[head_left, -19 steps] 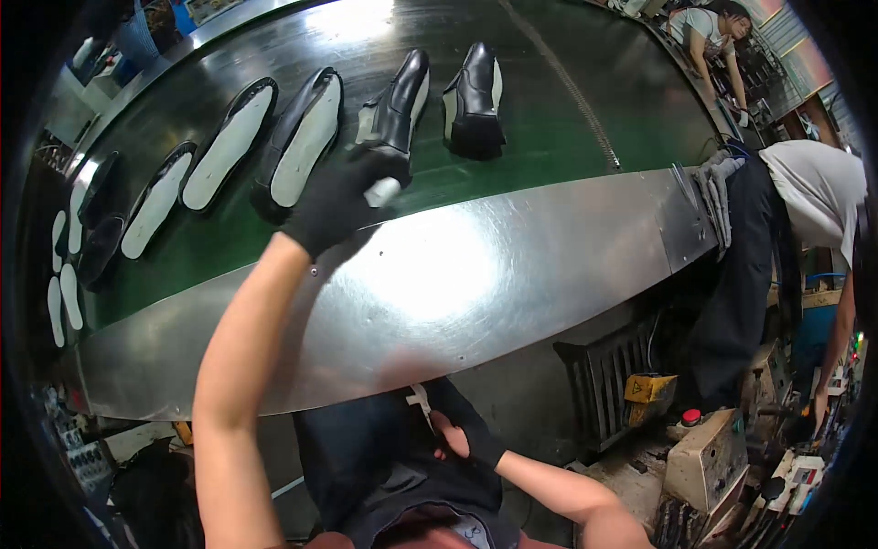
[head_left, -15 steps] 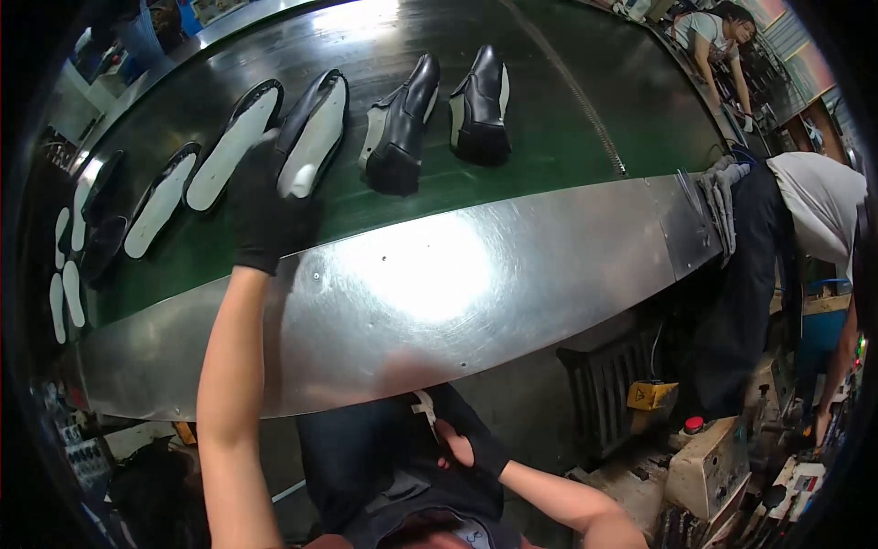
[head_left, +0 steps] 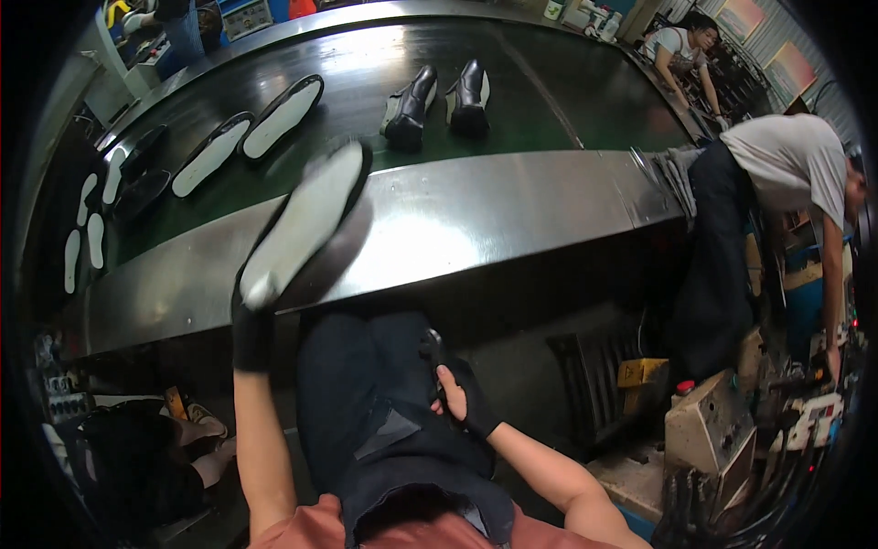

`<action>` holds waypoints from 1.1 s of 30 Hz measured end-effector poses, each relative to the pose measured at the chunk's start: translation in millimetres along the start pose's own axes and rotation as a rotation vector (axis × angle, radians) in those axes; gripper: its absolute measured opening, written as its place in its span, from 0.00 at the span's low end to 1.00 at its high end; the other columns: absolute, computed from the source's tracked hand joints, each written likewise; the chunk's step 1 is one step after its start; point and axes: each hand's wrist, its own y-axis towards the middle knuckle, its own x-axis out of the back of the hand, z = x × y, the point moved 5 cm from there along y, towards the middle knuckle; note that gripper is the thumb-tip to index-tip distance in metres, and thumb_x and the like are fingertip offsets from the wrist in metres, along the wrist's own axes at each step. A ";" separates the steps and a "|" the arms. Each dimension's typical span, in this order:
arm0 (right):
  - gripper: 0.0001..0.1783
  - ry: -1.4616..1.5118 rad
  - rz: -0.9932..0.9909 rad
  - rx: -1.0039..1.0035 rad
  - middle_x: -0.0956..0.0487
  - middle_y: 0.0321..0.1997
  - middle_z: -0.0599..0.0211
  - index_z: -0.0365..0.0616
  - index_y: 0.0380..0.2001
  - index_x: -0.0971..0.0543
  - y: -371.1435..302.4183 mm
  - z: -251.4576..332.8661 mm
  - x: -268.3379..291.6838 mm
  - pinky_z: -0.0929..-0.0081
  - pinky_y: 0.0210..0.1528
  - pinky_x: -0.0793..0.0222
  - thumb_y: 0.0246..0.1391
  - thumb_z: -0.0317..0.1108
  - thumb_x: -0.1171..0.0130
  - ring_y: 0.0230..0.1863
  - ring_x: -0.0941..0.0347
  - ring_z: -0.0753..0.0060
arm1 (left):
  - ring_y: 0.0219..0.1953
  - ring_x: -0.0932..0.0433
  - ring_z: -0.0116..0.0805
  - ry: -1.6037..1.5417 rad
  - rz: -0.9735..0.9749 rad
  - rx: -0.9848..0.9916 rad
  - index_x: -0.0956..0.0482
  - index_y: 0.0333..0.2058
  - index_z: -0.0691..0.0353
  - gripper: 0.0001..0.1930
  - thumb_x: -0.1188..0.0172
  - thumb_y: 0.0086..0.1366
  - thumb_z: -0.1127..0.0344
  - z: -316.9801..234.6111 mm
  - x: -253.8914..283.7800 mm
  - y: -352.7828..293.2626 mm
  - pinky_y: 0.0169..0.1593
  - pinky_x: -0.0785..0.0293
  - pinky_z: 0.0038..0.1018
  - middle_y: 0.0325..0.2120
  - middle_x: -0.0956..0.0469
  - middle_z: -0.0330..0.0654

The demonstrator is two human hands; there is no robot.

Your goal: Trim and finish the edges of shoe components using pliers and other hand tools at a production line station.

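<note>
My left hand (head_left: 252,331), in a black glove, grips a black shoe (head_left: 309,212) by one end. The shoe is blurred by motion and tilted over the metal ledge, its pale sole facing up. My right hand (head_left: 463,399), in a black fingerless glove, is low by my lap, its fingers closed round a dark hand tool (head_left: 433,348). The tool's exact kind is not clear. On the green belt (head_left: 540,119) two black shoes (head_left: 411,112) stand upright, while other shoes (head_left: 283,117) lie with pale soles up.
A shiny metal ledge (head_left: 521,197) runs along the belt's near edge. Loose pale soles (head_left: 71,261) lie at the far left. A person in a white shirt (head_left: 791,160) bends over equipment at right; another person (head_left: 681,55) works farther back. A yellow box (head_left: 642,373) sits low at right.
My left hand has lifted a shoe off the belt and brought it nearer me, over the ledge. My right hand still holds the tool by my lap. The view has shifted slightly.
</note>
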 end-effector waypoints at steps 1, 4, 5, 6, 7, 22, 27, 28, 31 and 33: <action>0.38 0.013 -0.032 -0.011 0.23 0.19 0.61 0.35 0.35 0.23 -12.6 -8.7 4.2 0.77 0.28 0.27 0.65 0.65 0.63 0.21 0.25 0.73 | 0.54 0.26 0.37 -0.346 -0.060 0.183 0.33 0.60 0.63 0.25 0.45 0.63 0.70 -26.9 -7.0 -43.4 0.58 0.30 0.32 0.54 0.28 0.45; 0.40 0.046 0.028 0.008 0.22 0.21 0.60 0.36 0.34 0.23 -57.6 11.7 -6.0 0.77 0.36 0.27 0.64 0.67 0.65 0.26 0.24 0.74 | 0.58 0.30 0.37 0.009 -0.009 -0.120 0.33 0.60 0.64 0.29 0.42 0.58 0.73 -77.5 30.2 -114.4 0.61 0.34 0.30 0.57 0.31 0.45; 0.40 0.033 0.035 0.004 0.22 0.21 0.60 0.36 0.34 0.23 -68.5 22.3 -11.4 0.77 0.36 0.27 0.64 0.67 0.65 0.26 0.24 0.74 | 0.57 0.29 0.38 0.207 0.010 -0.207 0.33 0.59 0.64 0.29 0.41 0.58 0.72 -87.8 25.7 -130.2 0.61 0.34 0.31 0.57 0.30 0.45; 0.39 0.018 0.060 0.048 0.22 0.22 0.61 0.37 0.34 0.23 -80.9 37.1 -18.6 0.77 0.36 0.27 0.64 0.66 0.65 0.26 0.25 0.74 | 0.56 0.27 0.40 -0.054 0.080 -0.152 0.31 0.57 0.65 0.27 0.39 0.57 0.72 -82.0 17.2 -139.0 0.61 0.33 0.32 0.56 0.29 0.45; 0.39 0.003 0.080 0.091 0.22 0.22 0.62 0.37 0.34 0.23 -92.6 50.7 -23.0 0.78 0.36 0.28 0.65 0.66 0.65 0.26 0.25 0.74 | 0.54 0.26 0.41 -0.118 0.067 -0.102 0.27 0.53 0.65 0.23 0.38 0.58 0.69 -81.5 4.3 -145.1 0.60 0.32 0.33 0.54 0.28 0.47; 0.26 -0.008 0.610 0.310 0.21 0.38 0.71 0.40 0.50 0.25 -101.0 89.6 -98.6 0.80 0.47 0.31 0.72 0.49 0.65 0.37 0.27 0.79 | 0.50 0.28 0.38 -0.031 0.441 -0.213 0.19 0.36 0.65 0.42 0.72 0.68 0.30 -100.4 -106.6 -133.7 0.60 0.37 0.36 0.40 0.22 0.43; 0.25 -0.356 0.439 0.317 0.29 0.22 0.72 0.41 0.28 0.25 -124.3 118.4 -89.0 0.75 0.29 0.35 0.70 0.48 0.60 0.24 0.31 0.79 | 0.49 0.28 0.38 -0.012 0.400 -0.242 0.20 0.36 0.65 0.39 0.69 0.69 0.33 -95.0 -111.5 -137.9 0.60 0.38 0.36 0.38 0.22 0.43; 0.24 -0.368 0.292 0.452 0.29 0.20 0.71 0.40 0.27 0.26 -116.0 106.0 -93.4 0.72 0.28 0.36 0.70 0.47 0.59 0.23 0.31 0.77 | 0.49 0.28 0.38 -0.016 0.409 -0.205 0.20 0.36 0.65 0.38 0.68 0.70 0.35 -90.0 -113.8 -134.8 0.59 0.37 0.36 0.38 0.22 0.43; 0.20 -0.401 -0.030 0.783 0.26 0.23 0.67 0.38 0.27 0.26 -87.3 66.7 -112.8 0.70 0.31 0.36 0.69 0.41 0.56 0.25 0.32 0.72 | 0.49 0.27 0.38 -0.009 0.410 -0.206 0.20 0.36 0.65 0.35 0.67 0.71 0.39 -84.5 -115.9 -133.8 0.58 0.36 0.35 0.38 0.22 0.44; 0.18 -0.308 0.057 0.741 0.24 0.27 0.66 0.37 0.31 0.25 -81.1 57.2 -112.3 0.71 0.34 0.34 0.69 0.40 0.55 0.29 0.31 0.73 | 0.47 0.26 0.39 0.021 0.385 -0.319 0.20 0.35 0.65 0.32 0.65 0.73 0.43 -87.4 -115.6 -128.2 0.57 0.35 0.36 0.37 0.22 0.45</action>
